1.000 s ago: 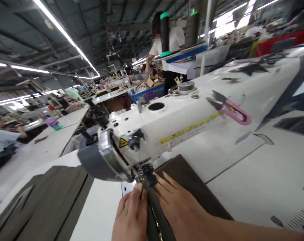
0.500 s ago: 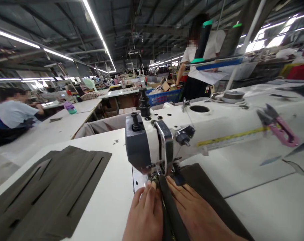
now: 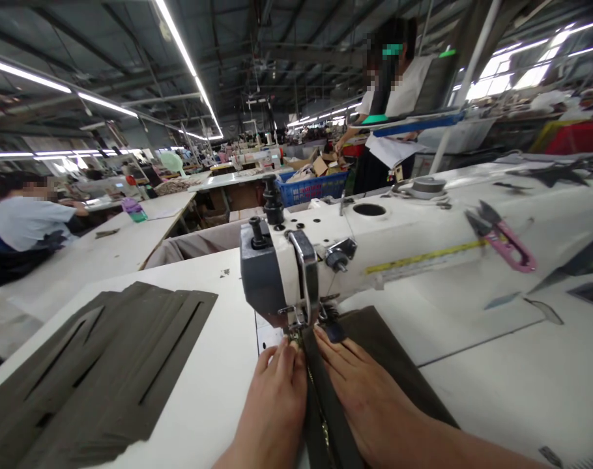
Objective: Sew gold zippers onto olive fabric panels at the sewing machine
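A white sewing machine (image 3: 384, 247) stands on the white table (image 3: 511, 391), its grey needle head facing me. A dark olive fabric strip with a zipper (image 3: 326, 417) runs from under the presser foot (image 3: 303, 326) toward me. My left hand (image 3: 277, 404) lies flat on the left of the strip, fingers stretched toward the foot. My right hand (image 3: 369, 397) lies flat on the right of it, over a dark olive fabric panel (image 3: 394, 365). Both hands press the cloth down.
A stack of cut dark olive panels (image 3: 105, 365) lies at the left of the table. Pink thread snips (image 3: 506, 241) rest on the machine arm. A standing person (image 3: 394, 98) works behind, near a blue crate (image 3: 316, 185). A seated person (image 3: 27, 221) is far left.
The view has swung and steadied, so the machine head now faces me. Both hands stay flat beside the strip at the presser foot.
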